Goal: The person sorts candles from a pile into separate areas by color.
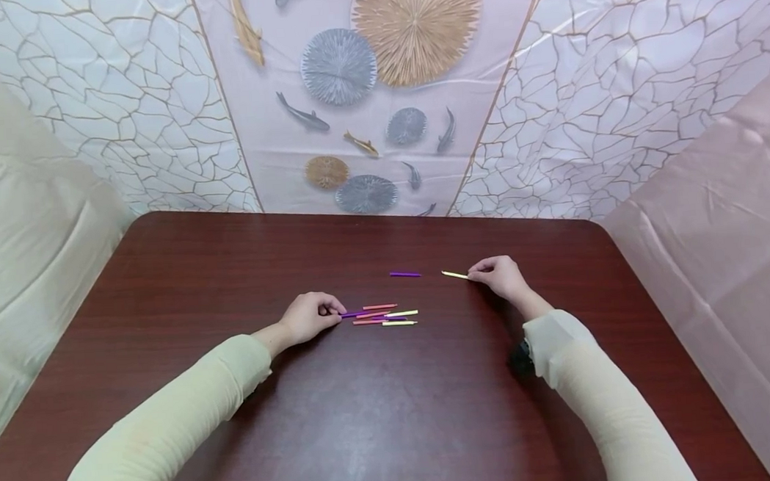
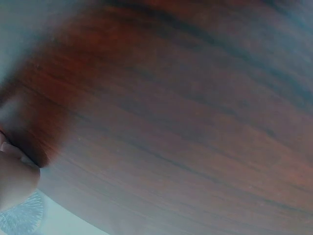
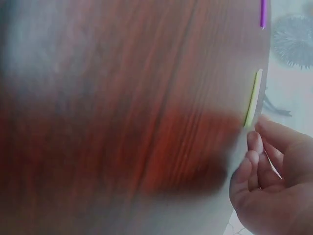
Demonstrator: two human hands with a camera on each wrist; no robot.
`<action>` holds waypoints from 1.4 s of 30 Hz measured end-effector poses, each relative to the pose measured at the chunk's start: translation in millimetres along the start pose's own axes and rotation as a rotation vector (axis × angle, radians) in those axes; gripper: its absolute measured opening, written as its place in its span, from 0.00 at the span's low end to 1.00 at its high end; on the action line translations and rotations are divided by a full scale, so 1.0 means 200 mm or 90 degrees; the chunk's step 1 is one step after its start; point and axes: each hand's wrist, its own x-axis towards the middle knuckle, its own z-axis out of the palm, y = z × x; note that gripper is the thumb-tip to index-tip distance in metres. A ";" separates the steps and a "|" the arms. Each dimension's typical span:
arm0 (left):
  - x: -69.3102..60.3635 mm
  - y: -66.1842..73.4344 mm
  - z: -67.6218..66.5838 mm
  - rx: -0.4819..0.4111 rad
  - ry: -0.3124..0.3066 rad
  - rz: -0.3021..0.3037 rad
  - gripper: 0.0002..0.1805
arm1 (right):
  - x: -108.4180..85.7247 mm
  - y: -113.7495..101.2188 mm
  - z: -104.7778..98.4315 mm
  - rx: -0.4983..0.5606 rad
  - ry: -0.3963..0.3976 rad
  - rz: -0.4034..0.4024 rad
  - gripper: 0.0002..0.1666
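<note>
Two pale sleeves come nearest, the left sleeve [image 1: 164, 416] filling the lower left of the frame and the right sleeve [image 1: 606, 389] the lower right, both over a dark reddish table [image 1: 345, 449]. A loose cuff could brush a light stick aside if either forearm swung inward low.

Just left of centre, the left hand [image 1: 308, 317] seems to pinch the left end of a purple stick [image 1: 350, 315] between thumb and fingers; the left wrist view shows too little of the hand to confirm it. The stick's far part runs into a small heap at the middle of the frame: pinkish-orange sticks [image 1: 379, 306], yellow sticks [image 1: 400, 323] and another purple one, lying roughly sideways, some crossing. Here lies the likeliest trouble, I judge: where sticks overlap, lifting or dragging the held one could shift or roll its neighbours.

Farther up, right of centre, the right hand [image 1: 501, 277] pinches the right end of a single yellow stick [image 1: 455, 274]. Held by one end, it could pivot or slip should the fingertips loosen. Left of its tip, apart from it, lies a lone purple stick [image 1: 405, 274]; a leftward sweep might knock it.

Beyond the table's far edge hangs a patterned cloth [image 1: 267, 152], across the upper frame.
</note>
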 end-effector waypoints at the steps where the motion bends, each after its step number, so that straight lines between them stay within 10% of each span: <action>1: 0.00 0.00 0.00 0.000 0.001 0.002 0.04 | 0.00 -0.01 0.00 0.007 0.006 0.001 0.13; 12: 0.00 0.00 -0.02 0.002 0.009 0.011 0.04 | -0.10 -0.27 0.14 0.142 -0.023 -0.083 0.11; 22: 0.00 0.01 -0.01 -0.002 0.007 0.016 0.04 | -0.18 -0.33 0.29 0.125 -0.136 -0.147 0.10; 42: -0.01 0.01 -0.01 -0.017 0.011 0.018 0.05 | -0.20 -0.36 0.32 0.054 -0.136 -0.193 0.04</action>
